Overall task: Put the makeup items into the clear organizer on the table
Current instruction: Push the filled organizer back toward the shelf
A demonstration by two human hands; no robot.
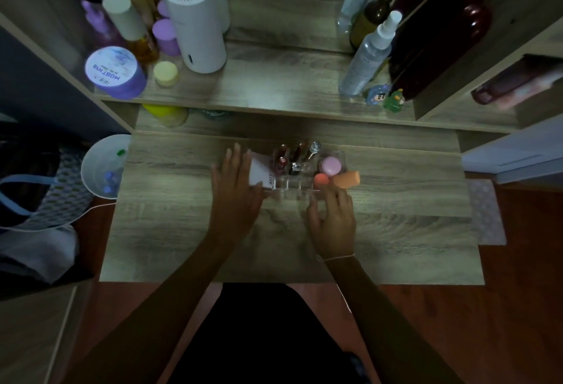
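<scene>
The clear organizer [297, 184] sits mid-table. Several lipstick tubes [297, 156] stand in its back slots. A pink round compact [331, 166] lies in its right compartment, with a coral sponge [321, 180] and an orange sponge [347, 178] at the right front corner. A white tube [259, 172] leans at the organizer's left end. My left hand [236, 188] rests flat against that tube and the organizer's left side. My right hand [333, 214] is at the front right corner, fingertips just below the sponges, holding nothing that I can see.
The raised shelf behind holds a white cylinder [195, 18], a purple jar [114, 72], several bottles and a spray bottle [367, 57]. Two small figurines [385, 97] stand at the shelf edge. A white bin [103, 167] sits on the floor at the left.
</scene>
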